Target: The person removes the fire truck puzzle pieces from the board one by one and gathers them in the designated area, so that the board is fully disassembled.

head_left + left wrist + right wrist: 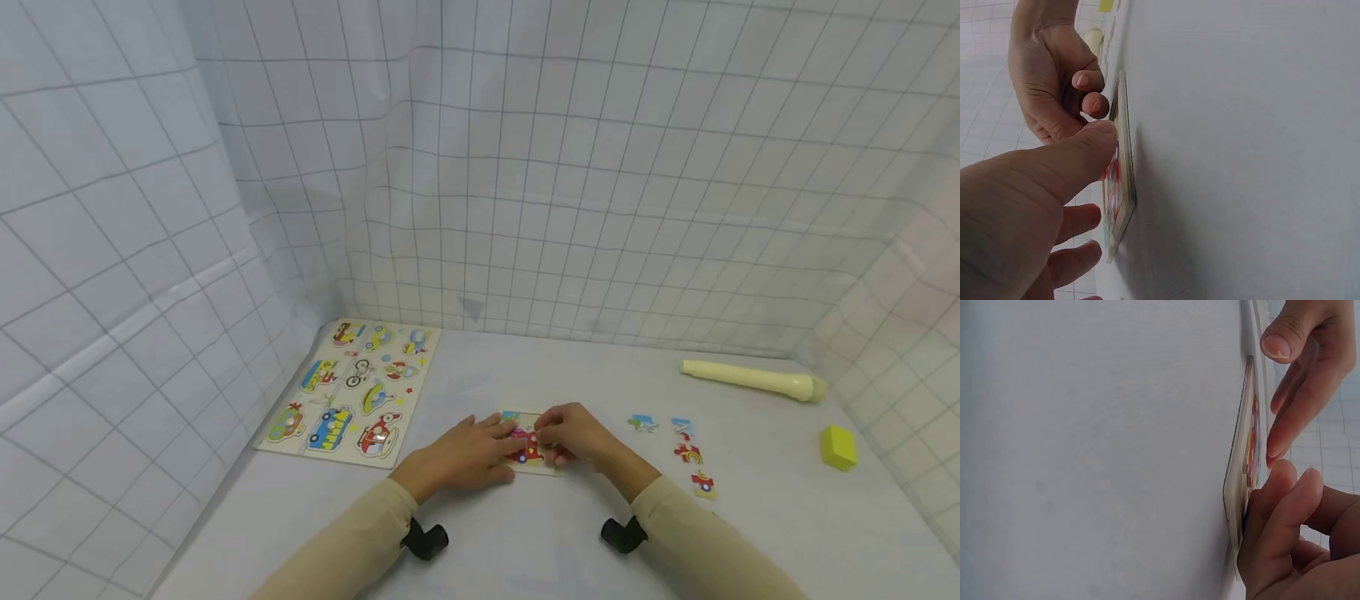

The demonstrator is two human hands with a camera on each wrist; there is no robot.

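Puzzle (532, 451), pale-rimmed and brightly coloured, is partly covered by the spread left hand (469, 452); right hand's (576, 435) grip cannot be told.

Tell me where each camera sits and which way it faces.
Head: worn on the head, facing forward and down at the puzzle; left hand, right hand and sleeves show.
Left wrist: worn there, facing low along the table; left hand nearest, right hand opposite.
Right wrist: worn there, also low along the table; right hand nearest, left hand opposite.
Shared: both wrist views show the puzzle's edge.
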